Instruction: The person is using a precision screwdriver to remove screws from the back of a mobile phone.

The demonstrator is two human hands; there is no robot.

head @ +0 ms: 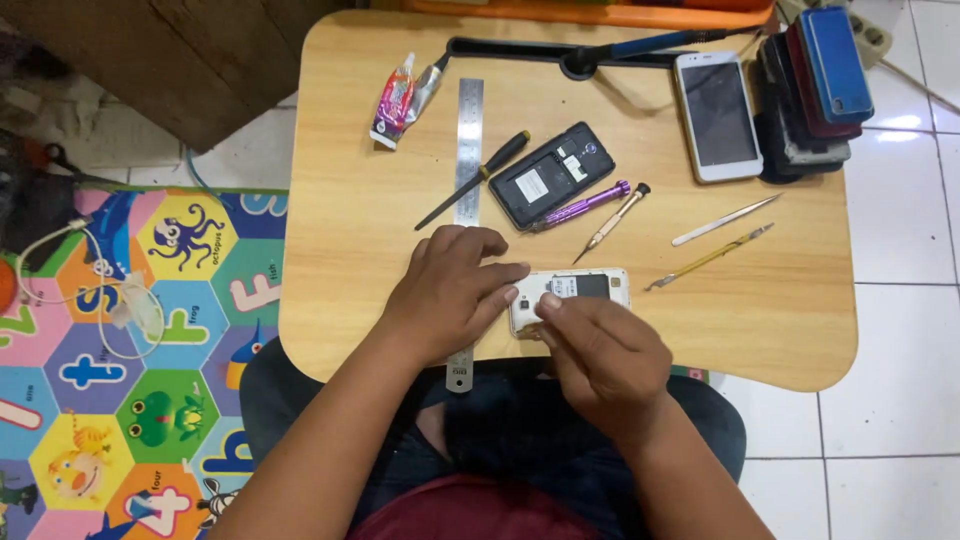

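On a small wooden lap table [330, 300], set over the seated person's legs above a white tiled floor [900, 400] and a colourful alphabet play mat [130, 350], lie the items of phone work, listed from largest to smallest; a stack of phone cases [815, 90] stands at the far right corner, with a white smartphone [717, 115] lying screen-up just beside it; a black phone with its back removed [551, 175] lies near the table's centre; a steel ruler [468, 150] runs from the far side toward the near edge, passing under the left hand [450, 295]; the left hand lies flat, its fingers pressing down on the left end of a white phone with its back open [585, 288], which lies at the near middle of the table; the right hand [600, 350] is pinched closed at that phone's lower left corner, and whether it holds a small tool cannot be told; a glue tube [400, 98] lies at the far left; a black-handled screwdriver [480, 178], a purple screwdriver [585, 205] and a thin screwdriver [615, 220] lie about the black phone; a white spudger [725, 220] and a yellow-handled pick [710, 257] lie to the right, apart from both hands.
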